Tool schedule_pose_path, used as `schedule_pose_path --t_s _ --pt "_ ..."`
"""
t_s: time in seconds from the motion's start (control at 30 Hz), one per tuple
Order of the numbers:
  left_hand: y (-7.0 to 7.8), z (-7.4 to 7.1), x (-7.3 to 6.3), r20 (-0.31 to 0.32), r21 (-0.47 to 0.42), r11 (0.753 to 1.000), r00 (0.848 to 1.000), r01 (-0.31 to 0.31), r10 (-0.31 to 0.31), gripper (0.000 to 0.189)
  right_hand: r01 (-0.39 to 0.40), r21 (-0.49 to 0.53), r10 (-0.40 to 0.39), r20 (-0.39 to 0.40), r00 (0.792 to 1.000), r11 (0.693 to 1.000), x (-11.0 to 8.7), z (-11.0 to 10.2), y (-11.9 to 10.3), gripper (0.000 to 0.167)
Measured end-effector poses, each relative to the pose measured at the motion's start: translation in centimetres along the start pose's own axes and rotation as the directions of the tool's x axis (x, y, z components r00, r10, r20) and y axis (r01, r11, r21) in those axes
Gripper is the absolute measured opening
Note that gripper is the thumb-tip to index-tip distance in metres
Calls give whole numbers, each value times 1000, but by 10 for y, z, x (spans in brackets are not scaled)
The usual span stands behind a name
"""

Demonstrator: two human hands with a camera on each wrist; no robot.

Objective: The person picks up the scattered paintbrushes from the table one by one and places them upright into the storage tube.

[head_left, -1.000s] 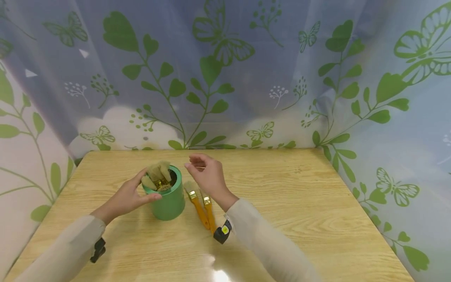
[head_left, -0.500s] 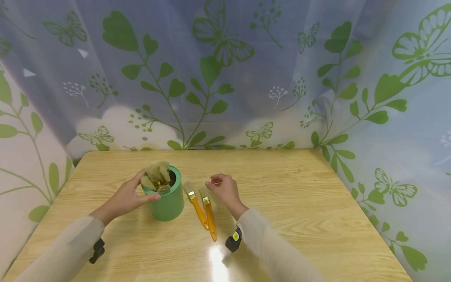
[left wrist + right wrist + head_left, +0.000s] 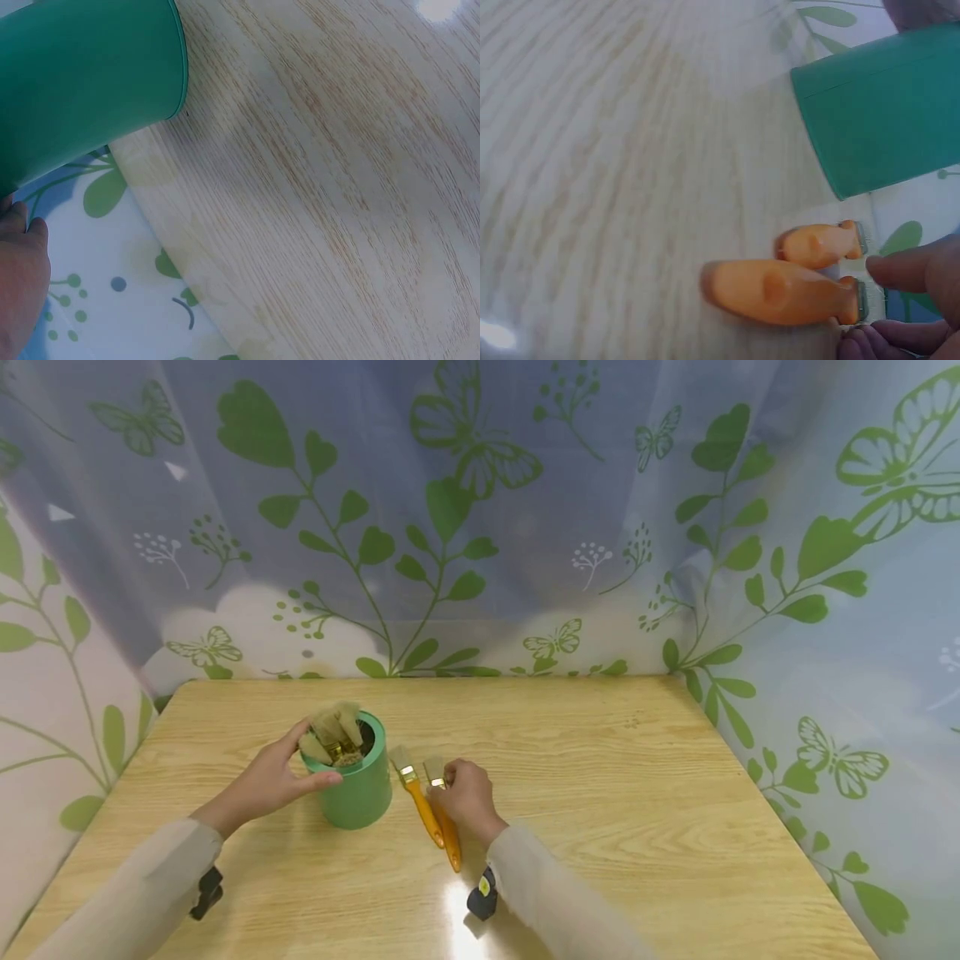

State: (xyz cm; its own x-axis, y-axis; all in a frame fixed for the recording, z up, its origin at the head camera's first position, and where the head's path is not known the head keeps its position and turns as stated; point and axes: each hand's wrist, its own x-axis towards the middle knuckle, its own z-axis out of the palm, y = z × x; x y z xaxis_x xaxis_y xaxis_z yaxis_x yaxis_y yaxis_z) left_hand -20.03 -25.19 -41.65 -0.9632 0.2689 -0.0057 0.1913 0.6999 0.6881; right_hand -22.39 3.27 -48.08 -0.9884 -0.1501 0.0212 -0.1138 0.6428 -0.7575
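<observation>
My left hand (image 3: 268,782) grips the green can (image 3: 357,802) at its rim, thumb across the near side and fingers round the far left. Bristle ends of several paintbrushes (image 3: 335,727) stick up from the can. To its right, two paintbrushes with orange handles lie on the table, bristles pointing away. My right hand (image 3: 471,797) pinches the right-hand paintbrush (image 3: 451,845) near its metal band; in the right wrist view, thumb (image 3: 904,267) and fingers come in on either side of that band. Close beside it lies the left-hand paintbrush (image 3: 424,814).
The light wood table (image 3: 615,810) backs onto a curtain (image 3: 510,568) printed with leaves and butterflies, which also runs along both sides. A bright light reflection shows on the tabletop near the front.
My right hand has come from beside the can, back and to the right, then down onto the right-hand paintbrush, its fingers drawing together there. The left hand and can stay put.
</observation>
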Motion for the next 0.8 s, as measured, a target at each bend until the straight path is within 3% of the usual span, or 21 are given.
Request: schedule_pose_path --t_s 0.07,0.2,0.27,0.37,0.57,0.8 --pt "0 0 0 -3 -3 1000 1000 -3 3 107 17 -9 -16 3 1000 1000 0 1 0 33" --pt "0 0 0 -3 -6 1000 1000 -2 2 107 1 -48 -2 -10 1000 999 -1 1 -1 14" --pt "1 0 0 -2 -4 1000 1000 1 -1 107 -18 -69 17 -11 1000 997 -1 1 -1 19" --pt "1 0 0 0 -2 1000 1000 5 -5 107 -48 -48 48 -6 999 998 -2 -1 -1 22" --pt "0 0 -1 -1 -5 1000 1000 2 -2 107 -99 44 100 -2 995 994 0 -13 -3 7" --pt "-1 1 0 -5 -6 1000 1000 -2 2 106 -98 53 100 -35 994 994 11 -29 -11 10"
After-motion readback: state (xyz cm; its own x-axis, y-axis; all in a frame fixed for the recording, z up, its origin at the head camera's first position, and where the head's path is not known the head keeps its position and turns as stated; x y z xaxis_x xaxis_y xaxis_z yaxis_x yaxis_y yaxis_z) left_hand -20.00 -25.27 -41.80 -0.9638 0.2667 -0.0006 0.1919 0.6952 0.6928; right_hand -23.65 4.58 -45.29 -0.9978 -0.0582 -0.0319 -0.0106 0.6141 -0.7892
